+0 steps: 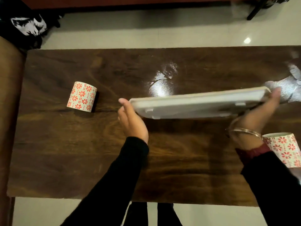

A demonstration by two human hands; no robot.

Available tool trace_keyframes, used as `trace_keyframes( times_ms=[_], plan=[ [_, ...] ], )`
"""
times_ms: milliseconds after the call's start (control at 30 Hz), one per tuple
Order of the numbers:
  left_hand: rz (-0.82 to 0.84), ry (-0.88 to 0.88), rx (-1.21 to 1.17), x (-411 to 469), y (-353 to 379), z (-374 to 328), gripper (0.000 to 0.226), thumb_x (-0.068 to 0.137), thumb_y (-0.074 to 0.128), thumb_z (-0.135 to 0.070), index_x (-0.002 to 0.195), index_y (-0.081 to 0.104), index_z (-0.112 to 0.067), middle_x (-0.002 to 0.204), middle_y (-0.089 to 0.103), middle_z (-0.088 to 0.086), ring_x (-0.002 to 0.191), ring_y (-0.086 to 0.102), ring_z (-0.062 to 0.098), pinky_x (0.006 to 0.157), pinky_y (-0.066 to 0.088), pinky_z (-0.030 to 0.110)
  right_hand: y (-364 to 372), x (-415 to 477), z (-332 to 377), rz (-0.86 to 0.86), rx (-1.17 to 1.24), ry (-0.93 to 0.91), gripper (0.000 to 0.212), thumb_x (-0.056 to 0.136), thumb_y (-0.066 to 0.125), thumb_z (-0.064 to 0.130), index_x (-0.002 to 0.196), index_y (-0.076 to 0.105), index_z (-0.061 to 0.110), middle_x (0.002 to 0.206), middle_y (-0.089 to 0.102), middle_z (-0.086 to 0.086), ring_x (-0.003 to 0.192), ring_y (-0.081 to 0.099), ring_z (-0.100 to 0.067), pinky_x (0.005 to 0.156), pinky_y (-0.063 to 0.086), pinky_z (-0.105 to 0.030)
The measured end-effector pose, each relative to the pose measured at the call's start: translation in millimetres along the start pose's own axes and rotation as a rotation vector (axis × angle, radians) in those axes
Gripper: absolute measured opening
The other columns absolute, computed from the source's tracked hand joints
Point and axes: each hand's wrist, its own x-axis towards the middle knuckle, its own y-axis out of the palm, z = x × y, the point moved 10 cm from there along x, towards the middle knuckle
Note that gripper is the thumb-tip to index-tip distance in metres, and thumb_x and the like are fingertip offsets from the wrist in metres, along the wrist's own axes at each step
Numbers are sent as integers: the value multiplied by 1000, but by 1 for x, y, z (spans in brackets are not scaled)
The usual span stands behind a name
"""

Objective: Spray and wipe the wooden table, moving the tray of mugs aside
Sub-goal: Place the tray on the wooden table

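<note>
Both hands hold a white tray (195, 104) tilted on edge above the dark wooden table (81, 152), its underside facing me. My left hand (132, 121) grips the tray's left end and my right hand (255, 118) grips its right end. No mugs are on the tray. One white mug with red flowers (82, 96) stands on the table at the left. A second matching mug (286, 149) stands at the right edge, partly behind my right sleeve. A light cloth (290, 88) lies on the table past the tray's right end.
A wet, shiny patch (162, 80) marks the table behind the tray. Black fabric with a white print (27, 26) lies at the far left. A brown surface (9, 95) borders the table's left end. Pale tiled floor (146, 31) surrounds the table; a dark furniture leg (255, 10) stands far right.
</note>
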Motion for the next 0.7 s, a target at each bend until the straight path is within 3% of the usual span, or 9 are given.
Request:
trace_keyframes(
  times_ms=[67, 100, 167, 233, 333, 400, 500, 633, 700],
  plan=[
    [-45, -9, -235, -1, -20, 6, 44, 85, 56, -63, 86, 66, -20, 110, 69, 7, 113, 66, 25, 106, 51, 43, -3, -13, -4, 134, 338, 101, 33, 102, 46, 35, 78, 60, 18, 85, 67, -4, 88, 69, -25, 93, 54, -39],
    [-32, -14, -291, 1, -28, 10, 31, 90, 63, -45, 89, 70, -15, 110, 72, 11, 113, 68, 30, 104, 54, 44, -6, -17, -9, 185, 367, 133, 27, 101, 44, 25, 82, 60, 13, 94, 73, -10, 96, 71, -27, 98, 54, -42],
    [16, -18, -318, 11, -42, 19, 13, 95, 64, -11, 104, 72, -8, 110, 77, 13, 110, 72, 31, 94, 60, 39, -15, -17, -23, 253, 256, 163, 21, 99, 43, 10, 103, 64, 9, 128, 73, -15, 119, 71, -28, 101, 56, -42],
    [50, -4, -250, 26, -59, 28, 27, 96, 62, 2, 115, 70, -15, 111, 80, 6, 109, 74, 23, 92, 62, 36, -25, -14, -40, 308, -7, 133, 34, 98, 50, 6, 127, 66, 15, 132, 73, -6, 118, 72, -20, 92, 61, -34],
    [109, 46, -153, 49, -81, 37, 39, 94, 66, 2, 121, 67, -25, 113, 80, -1, 113, 74, 18, 93, 61, 31, -30, -3, -60, 414, -335, 46, 39, 103, 60, 11, 141, 63, 18, 122, 78, 1, 109, 75, -13, 86, 63, -28],
    [133, 96, -9, 62, -91, 42, 38, 94, 69, 1, 117, 70, -29, 110, 81, -4, 110, 74, 14, 90, 60, 25, -22, 6, -64, 493, -564, -103, 33, 103, 62, 9, 133, 68, 21, 112, 80, 6, 98, 74, 0, 83, 60, -18],
    [135, 135, 190, 79, -100, 56, 36, 93, 71, -1, 114, 74, -30, 104, 81, -11, 104, 76, 9, 91, 61, 26, -2, 8, -78, 620, -813, -228, 39, 102, 61, 3, 119, 71, 36, 98, 76, 30, 90, 69, 14, 79, 53, -6],
    [162, 155, 259, 95, -99, 68, 39, 92, 73, -3, 128, 71, -17, 104, 81, -12, 100, 77, 8, 88, 62, 27, 10, 10, -86, 628, -930, -392, 40, 102, 60, 4, 121, 69, 38, 98, 73, 25, 93, 69, 10, 83, 52, -7],
    [155, 157, 270, 99, -100, 71, 38, 92, 74, -4, 126, 73, -20, 105, 81, -12, 101, 77, 10, 89, 62, 30, 12, 11, -91, 599, -984, -421, 32, 102, 60, 8, 121, 73, 30, 100, 76, 10, 96, 72, -9, 90, 58, -25]
  ],
)
